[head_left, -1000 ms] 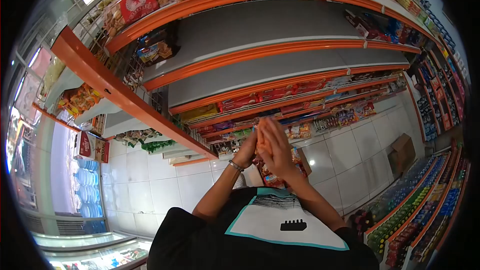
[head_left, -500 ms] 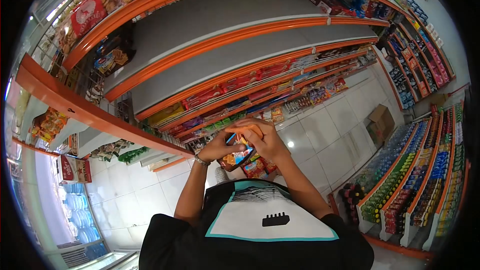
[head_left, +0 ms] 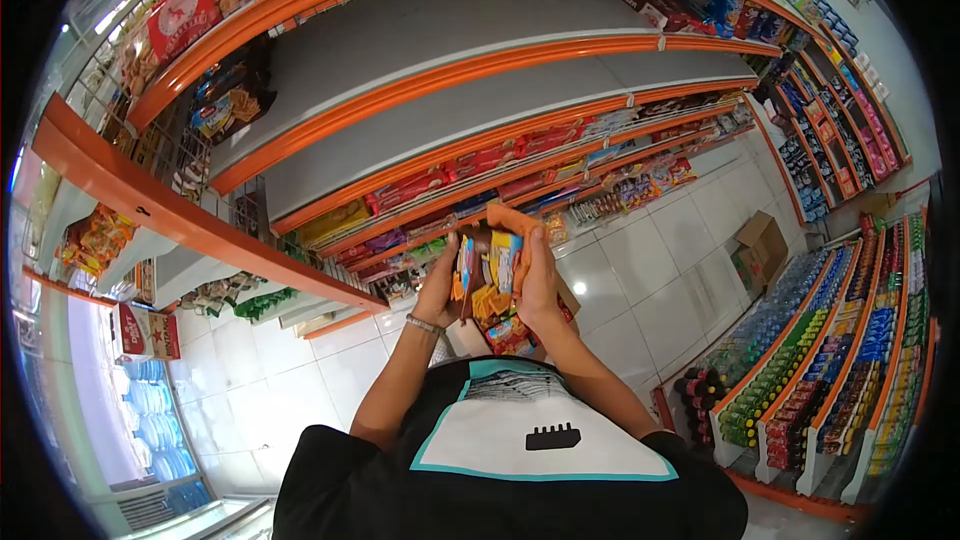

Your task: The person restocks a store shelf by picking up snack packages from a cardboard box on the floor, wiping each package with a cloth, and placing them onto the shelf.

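Note:
In front of my chest, my left hand (head_left: 437,288) grips a blue-and-orange snack packet (head_left: 465,268), seen mostly edge-on. Opposite it, my right hand (head_left: 540,285) is closed around an orange cloth (head_left: 512,221) and a second snack packet (head_left: 503,262), yellow and blue with biscuits pictured on its front. The two packets are held upright, side by side, with a narrow gap between them. Below my hands are red snack packs (head_left: 508,336), apparently in an open carton partly hidden by my hands and shirt.
Ahead, two grey shelf boards (head_left: 450,30) with orange edges span the rack. Dark biscuit packs (head_left: 232,110) stand at the upper board's left end. An orange upright (head_left: 200,205) rises on my left. A cardboard box (head_left: 760,248) sits on the tiled floor; bottle racks (head_left: 800,370) stand right.
My hands have moved apart, and the single bundle now shows as two separate packets. The orange cloth has shifted to stick up beside my right fingers. More of the red packs below is visible.

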